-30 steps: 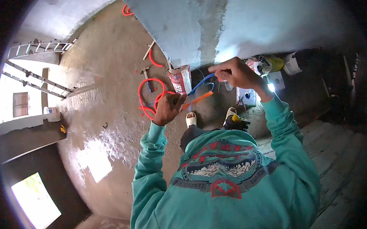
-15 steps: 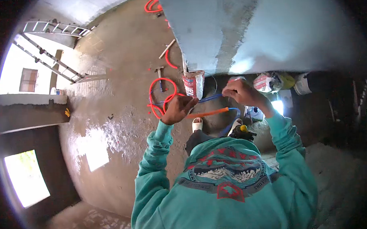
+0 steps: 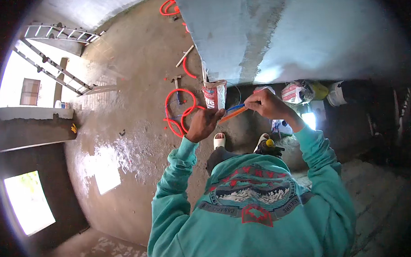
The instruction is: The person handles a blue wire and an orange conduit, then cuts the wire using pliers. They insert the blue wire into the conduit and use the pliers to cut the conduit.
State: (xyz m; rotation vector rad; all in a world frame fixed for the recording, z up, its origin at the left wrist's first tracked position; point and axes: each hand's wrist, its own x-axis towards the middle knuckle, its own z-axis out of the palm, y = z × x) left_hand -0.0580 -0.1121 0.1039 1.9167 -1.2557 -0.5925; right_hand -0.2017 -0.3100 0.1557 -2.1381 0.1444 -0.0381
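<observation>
A blue wire (image 3: 234, 108) and an orange flexible tube (image 3: 232, 114) stretch side by side between my hands. My left hand (image 3: 204, 124) is closed at their left end, its thumb and fingers pinched together. The fingers of my right hand (image 3: 269, 103) are closed on the other end, where the blue and orange meet. Just left of my left hand, a red-orange coil of conduit (image 3: 195, 100) lies on the floor, with thin blue wire running through it. The fingertips hide exactly how each strand is gripped.
A printed bag (image 3: 214, 95) stands at the wall corner (image 3: 203, 69). Near it lie a hammer (image 3: 178, 91) and a pale stick (image 3: 185, 56). Sacks (image 3: 297, 92) and a white bucket (image 3: 337, 94) line the wall at right. Ladders (image 3: 54, 66) lean at far left.
My right hand has moved slightly left and down. The orange tube and blue loop that hung below are now drawn up between my hands, beside the blue wire.
</observation>
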